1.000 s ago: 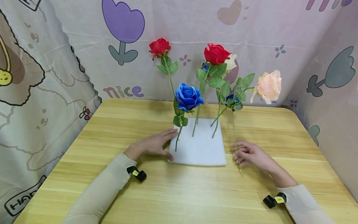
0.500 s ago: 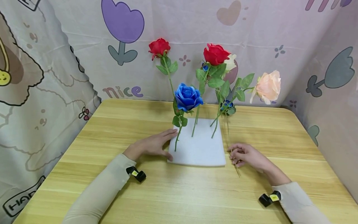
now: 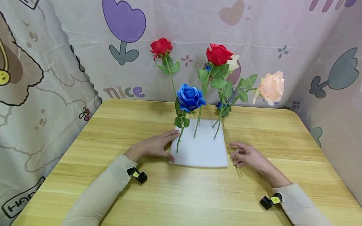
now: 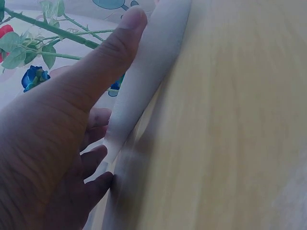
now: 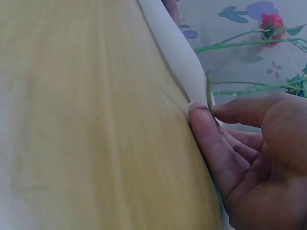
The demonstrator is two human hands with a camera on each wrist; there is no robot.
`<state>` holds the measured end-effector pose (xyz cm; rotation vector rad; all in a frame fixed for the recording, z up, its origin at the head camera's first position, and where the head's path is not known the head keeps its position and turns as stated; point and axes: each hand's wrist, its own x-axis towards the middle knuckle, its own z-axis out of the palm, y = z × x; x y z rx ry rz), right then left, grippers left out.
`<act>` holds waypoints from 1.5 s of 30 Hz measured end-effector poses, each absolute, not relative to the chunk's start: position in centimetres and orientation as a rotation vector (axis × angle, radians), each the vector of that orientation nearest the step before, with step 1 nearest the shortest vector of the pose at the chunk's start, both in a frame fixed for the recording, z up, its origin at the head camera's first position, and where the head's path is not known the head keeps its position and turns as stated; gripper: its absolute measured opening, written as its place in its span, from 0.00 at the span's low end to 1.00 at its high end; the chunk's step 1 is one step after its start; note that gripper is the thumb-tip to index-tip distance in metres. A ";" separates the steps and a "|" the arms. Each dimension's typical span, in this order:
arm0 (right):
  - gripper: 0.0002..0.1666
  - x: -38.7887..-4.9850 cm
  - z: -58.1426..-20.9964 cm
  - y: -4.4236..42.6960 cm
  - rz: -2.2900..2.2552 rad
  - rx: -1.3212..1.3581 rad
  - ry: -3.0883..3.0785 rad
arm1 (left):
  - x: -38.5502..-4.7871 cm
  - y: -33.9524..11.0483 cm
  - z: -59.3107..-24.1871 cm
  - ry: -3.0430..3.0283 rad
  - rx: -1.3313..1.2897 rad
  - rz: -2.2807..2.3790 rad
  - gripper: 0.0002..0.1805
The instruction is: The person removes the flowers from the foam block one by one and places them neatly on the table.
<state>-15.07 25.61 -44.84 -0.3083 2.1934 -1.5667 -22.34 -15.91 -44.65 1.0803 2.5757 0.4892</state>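
Observation:
A white foam pad (image 3: 203, 153) lies on the table, with several artificial roses standing in it. My left hand (image 3: 154, 146) rests against its left edge, thumb and fingers spread; in the left wrist view the thumb (image 4: 112, 55) lies along the pad's side. Beside the right edge, my right hand (image 3: 249, 157) pinches the thin stem of another blue rose (image 3: 220, 106), whose bloom is partly hidden behind leaves near the back. The stem's end (image 5: 209, 88) shows between thumb and forefinger in the right wrist view. A large blue rose (image 3: 190, 98) stands at the pad's left front.
Two red roses, the left one (image 3: 161, 48) and the right one (image 3: 219, 54), rise over the pad. A peach rose (image 3: 272, 88) leans right; a white bloom (image 3: 233, 63) is mostly covered. Behind the wooden table (image 3: 158, 197) hangs a printed cloth (image 3: 181, 18).
My right hand has moved left towards the pad, bringing the pinched blue rose with it, its bloom now behind the leaves. The left hand and the pad have kept still.

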 end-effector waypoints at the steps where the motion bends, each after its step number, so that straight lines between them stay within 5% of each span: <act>1: 0.36 -15.1 -44.9 25.6 -1.560 -0.308 2.202 | -22.3 -15.9 -44.6 2.575 1.084 0.493 0.66; 45: 0.28 -14.9 -43.9 23.8 -1.546 -0.354 2.444 | -22.3 -15.8 -44.6 2.571 1.046 0.488 0.66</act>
